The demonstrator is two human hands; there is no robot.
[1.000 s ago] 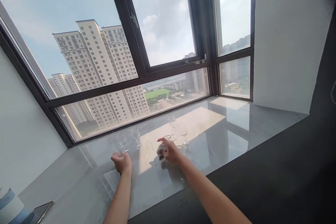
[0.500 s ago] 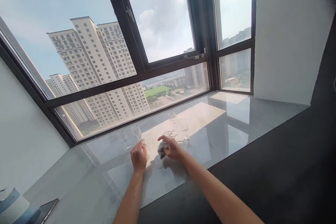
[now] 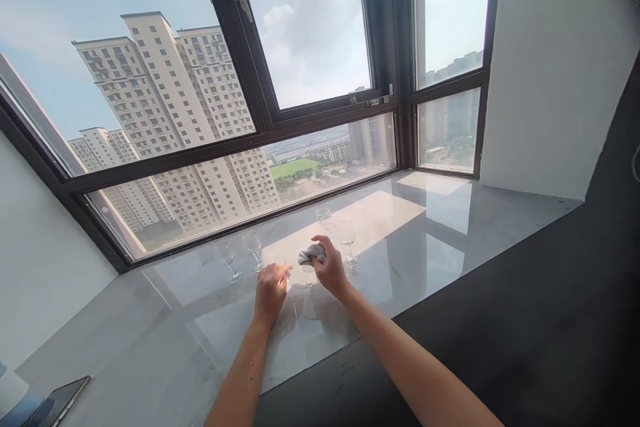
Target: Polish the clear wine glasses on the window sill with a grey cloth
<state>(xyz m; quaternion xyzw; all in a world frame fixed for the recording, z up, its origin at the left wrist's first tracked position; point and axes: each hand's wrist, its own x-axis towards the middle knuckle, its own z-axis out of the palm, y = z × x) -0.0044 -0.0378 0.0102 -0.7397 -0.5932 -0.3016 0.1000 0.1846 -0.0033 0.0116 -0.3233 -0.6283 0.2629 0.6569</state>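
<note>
My left hand (image 3: 270, 292) is closed on the stem of a clear wine glass (image 3: 300, 279) held tipped over the marble windowsill (image 3: 425, 247). My right hand (image 3: 329, 267) grips a small grey cloth (image 3: 311, 254) just above the bowl of that glass. Two more stemmed glasses (image 3: 227, 259) (image 3: 253, 249) stand upright to the left, near the window. A cluster of glasses (image 3: 345, 239) stands just behind my right hand.
A phone (image 3: 55, 402) lies at the sill's near left corner beside a white-and-blue object cut off by the frame. Dark-framed windows (image 3: 270, 127) run along the back. A white wall (image 3: 545, 73) closes the right end, and a dark surface (image 3: 500, 347) borders the sill in front.
My left hand moved right from the left glasses and took a glass by its stem. My right hand lifted the cloth off the sill to that glass.
</note>
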